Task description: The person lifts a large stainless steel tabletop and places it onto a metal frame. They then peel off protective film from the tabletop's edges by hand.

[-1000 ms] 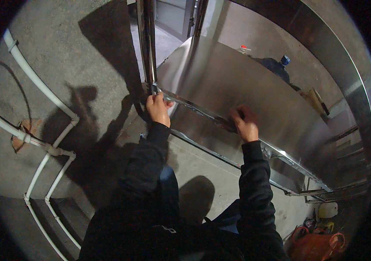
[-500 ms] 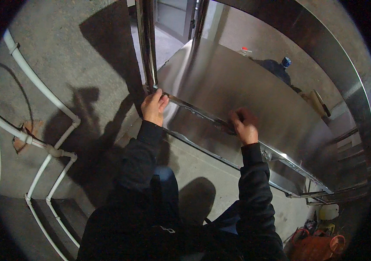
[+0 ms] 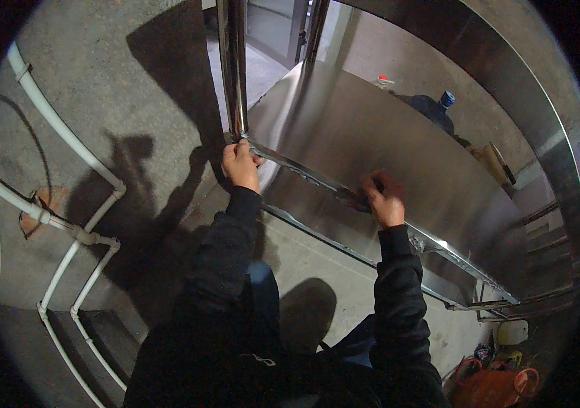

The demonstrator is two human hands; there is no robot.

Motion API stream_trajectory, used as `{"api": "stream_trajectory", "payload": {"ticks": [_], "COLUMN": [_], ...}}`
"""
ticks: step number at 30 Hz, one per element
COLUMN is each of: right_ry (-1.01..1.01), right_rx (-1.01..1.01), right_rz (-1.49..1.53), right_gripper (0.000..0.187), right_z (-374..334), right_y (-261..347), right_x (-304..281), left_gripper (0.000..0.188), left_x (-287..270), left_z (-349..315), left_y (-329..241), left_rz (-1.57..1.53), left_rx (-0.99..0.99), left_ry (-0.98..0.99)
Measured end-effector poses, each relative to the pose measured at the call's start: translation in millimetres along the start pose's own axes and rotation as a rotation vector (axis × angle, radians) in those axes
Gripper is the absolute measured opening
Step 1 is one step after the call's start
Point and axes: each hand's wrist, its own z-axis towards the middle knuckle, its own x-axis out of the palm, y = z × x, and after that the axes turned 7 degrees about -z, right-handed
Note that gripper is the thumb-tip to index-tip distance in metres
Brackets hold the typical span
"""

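Observation:
A shiny steel shelf [image 3: 371,143] fixed between metal posts slants across in front of me. At its near left corner, beside the upright steel post [image 3: 233,75], my left hand [image 3: 241,165] has its fingers closed on the shelf's edge. Farther right along that same near edge is my right hand [image 3: 385,198]. Its fingers are bent together at the edge, in shadow and partly blurred, and what they hold cannot be made out. Ragged silvery material [image 3: 416,241] clings to the edge just right of my right hand.
White pipes [image 3: 67,255] run down the concrete wall on the left. A wide curved steel band [image 3: 507,61] arches over the far right. Beyond the shelf lies a blue-capped bottle [image 3: 445,102]. An orange basket [image 3: 487,387] and a pale jug [image 3: 512,332] stand at lower right.
My left hand has turned slightly and its fingers have bent in at the corner by the post. My right hand keeps nearly the same place on the edge.

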Motion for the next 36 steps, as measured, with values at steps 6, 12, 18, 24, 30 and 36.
{"api": "stream_trajectory", "payload": {"ticks": [6, 12, 18, 24, 30, 36], "right_ry": [-0.025, -0.007, 0.007, -0.008, 0.014, -0.011], "right_rx": [0.011, 0.004, -0.016, -0.01, 0.009, -0.03], "right_rz": [0.006, 0.04, -0.015, -0.069, -0.036, -0.062], "right_gripper": [0.022, 0.023, 0.022, 0.021, 0.019, 0.02], "right_z": [1, 1, -1, -1, -1, -2], "right_y": [-5, -5, -1, -1, 1, 11], "right_x": [1, 6, 2, 1, 0, -2], "left_gripper": [0.011, 0.011, 0.011, 0.007, 0.008, 0.008], "left_x": [2, -12, -18, -15, -32, -37], "left_z": [-4, 2, 12, 13, 15, 23], "left_y": [-1, -9, -15, -15, -3, -7], "left_rz": [-0.016, -0.044, 0.332, 0.104, -0.242, -0.441], "left_rx": [-0.05, 0.043, 0.13, -0.092, -0.359, -0.522], "left_ry": [-0.085, 0.088, 0.23, 0.102, 0.035, 0.086]}}
